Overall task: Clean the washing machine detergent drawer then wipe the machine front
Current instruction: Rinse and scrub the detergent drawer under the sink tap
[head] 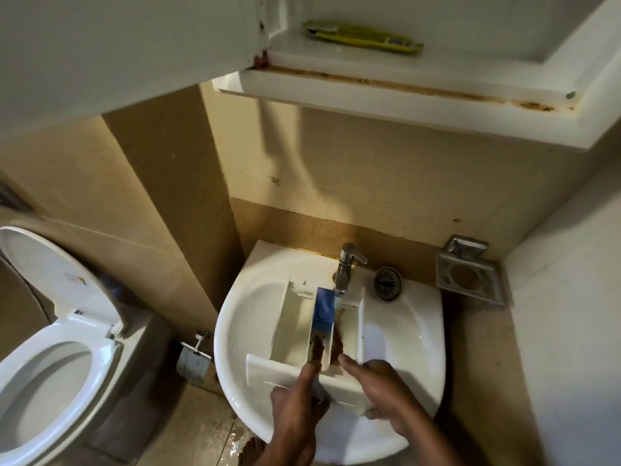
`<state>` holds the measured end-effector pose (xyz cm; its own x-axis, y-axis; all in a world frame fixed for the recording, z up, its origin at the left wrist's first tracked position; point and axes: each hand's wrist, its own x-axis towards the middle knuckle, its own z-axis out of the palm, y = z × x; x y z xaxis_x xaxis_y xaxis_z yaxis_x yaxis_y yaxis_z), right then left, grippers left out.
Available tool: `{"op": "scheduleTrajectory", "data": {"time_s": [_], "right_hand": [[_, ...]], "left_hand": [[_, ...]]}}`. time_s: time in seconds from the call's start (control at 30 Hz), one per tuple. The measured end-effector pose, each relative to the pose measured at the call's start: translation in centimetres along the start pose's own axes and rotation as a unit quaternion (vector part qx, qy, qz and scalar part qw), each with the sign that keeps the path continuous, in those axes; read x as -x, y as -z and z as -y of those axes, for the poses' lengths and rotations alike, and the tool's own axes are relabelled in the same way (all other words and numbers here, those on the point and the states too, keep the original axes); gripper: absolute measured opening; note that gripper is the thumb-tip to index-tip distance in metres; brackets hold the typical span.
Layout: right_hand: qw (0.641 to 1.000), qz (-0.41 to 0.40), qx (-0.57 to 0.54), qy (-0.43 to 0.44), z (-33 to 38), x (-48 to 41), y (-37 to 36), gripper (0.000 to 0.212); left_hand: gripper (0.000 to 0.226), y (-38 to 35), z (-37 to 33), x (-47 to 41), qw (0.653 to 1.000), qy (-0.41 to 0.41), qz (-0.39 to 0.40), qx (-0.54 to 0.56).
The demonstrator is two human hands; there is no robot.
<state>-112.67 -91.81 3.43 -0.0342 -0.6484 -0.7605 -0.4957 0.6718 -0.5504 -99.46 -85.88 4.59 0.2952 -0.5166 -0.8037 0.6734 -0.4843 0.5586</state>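
A white detergent drawer (295,331) with a blue insert (324,307) lies in the white sink (403,338) under the chrome tap (346,269). Water runs from the tap onto the drawer's right compartment, where brown grime shows. My left hand (295,408) holds the drawer's front panel, with its index finger stretched up into the middle compartment. My right hand (379,385) grips the right end of the front panel, thumb on top and fingers curled under.
A toilet (50,348) with its lid raised stands at the left. An open wall cabinet (386,92) hangs overhead with a yellow packet (363,38) on its shelf. A metal soap holder (468,277) is on the right wall, a drain strainer (387,283) on the sink rim. The floor below is wet.
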Motion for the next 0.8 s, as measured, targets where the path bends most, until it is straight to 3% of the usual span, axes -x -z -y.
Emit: {"op": "scheduleTrajectory", "data": {"time_s": [0.13, 0.33, 0.47, 0.63, 0.7, 0.8], "right_hand": [[0.995, -0.062, 0.043, 0.066, 0.1, -1.7, -1.0, 0.019], [0.997, 0.007, -0.019, 0.073, 0.0, -4.1, 1.9, 0.039], [0.996, 0.061, -0.008, 0.064, 0.1, -4.9, 4.9, 0.041], [0.992, 0.108, 0.007, 0.067, 1.2, -5.3, 6.6, 0.039], [0.991, 0.111, 0.012, 0.068, 1.4, -5.5, 6.4, 0.041], [0.991, 0.109, 0.017, 0.069, 1.7, -5.8, 6.3, 0.043]], "left_hand": [[0.033, -0.7, 0.9, -0.3, 0.999, -0.008, 0.041, 0.032], [0.073, 0.2, 0.9, 0.5, 0.990, 0.101, 0.087, -0.040], [0.080, 1.1, 0.1, 1.1, 0.969, 0.215, 0.117, -0.012], [0.108, 3.2, -1.7, -0.4, 0.940, 0.324, 0.102, 0.036], [0.108, 3.8, -2.3, -1.0, 0.932, 0.344, 0.103, 0.046], [0.080, 4.5, -3.1, -1.9, 0.933, 0.347, 0.075, 0.054]]}}
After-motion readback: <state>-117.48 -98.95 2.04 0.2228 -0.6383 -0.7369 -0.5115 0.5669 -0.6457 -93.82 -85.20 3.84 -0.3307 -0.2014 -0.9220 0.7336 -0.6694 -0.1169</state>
